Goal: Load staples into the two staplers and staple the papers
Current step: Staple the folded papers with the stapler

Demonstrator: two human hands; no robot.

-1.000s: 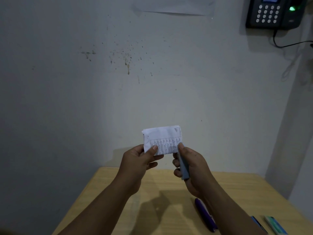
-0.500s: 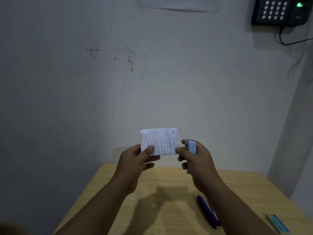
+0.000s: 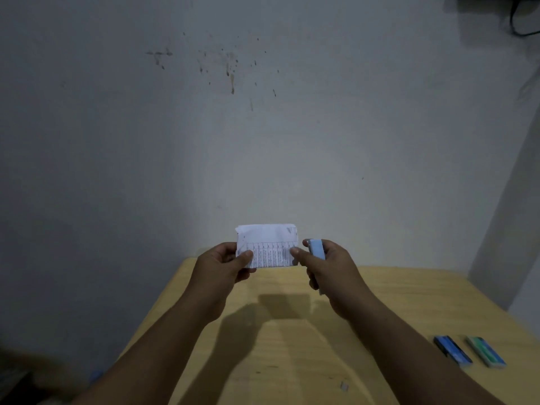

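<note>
papers: held above the counter's far edge, between both hands
left hand: at the papers' left edge
right hand: at their right edge, stapler in its grip
two staple boxes: side by side on the counter, near right
loose staples: on the counter, nearest the viewer

- Pale grey wall ahead, dim toward the left side and the corners.
- Brown splatter marks high on it, some with short drips.
- Dark device edge with a black cable in the top right corner.
- Light wooden table against the wall, with soft shadows on its top.
- Lighter wall section at the right, meeting the table's far corner.
</note>
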